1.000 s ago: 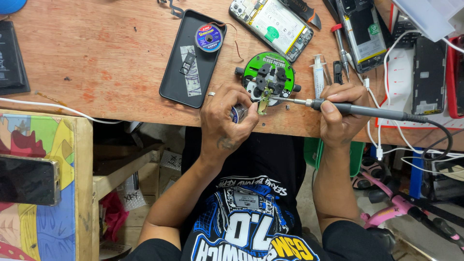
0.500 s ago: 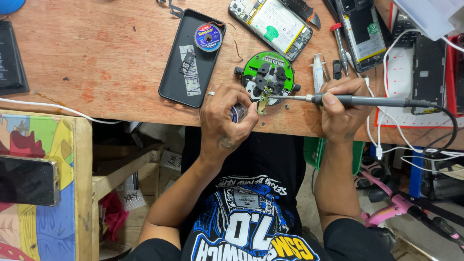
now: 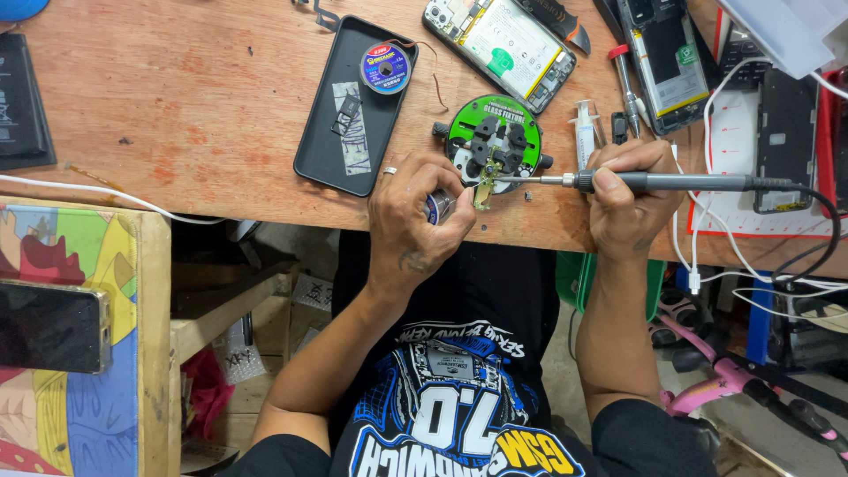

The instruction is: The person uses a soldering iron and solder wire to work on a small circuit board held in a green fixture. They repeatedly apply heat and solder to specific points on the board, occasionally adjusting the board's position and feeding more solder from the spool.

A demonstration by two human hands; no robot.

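Observation:
My right hand (image 3: 629,199) grips a black soldering iron (image 3: 671,182), its metal tip pointing left onto a small gold-coloured circuit part (image 3: 482,188). That part is clamped at the near edge of a round green and black holder (image 3: 493,140) on the wooden bench. My left hand (image 3: 415,216) is closed around a small blue spool (image 3: 438,207) right beside the part, with a ring on one finger. The fingers hide most of the spool.
A black phone back cover (image 3: 325,132) carries a blue wire spool (image 3: 385,68). Opened phones (image 3: 499,41) (image 3: 664,55), a syringe (image 3: 585,132), a red-tipped screwdriver (image 3: 624,79) and white cables (image 3: 707,238) crowd the right. A dark phone (image 3: 49,327) rests on a colourful stool at left.
The soldering iron has levelled out from a slight slant, its tip staying at the clamped part. My left hand has barely moved.

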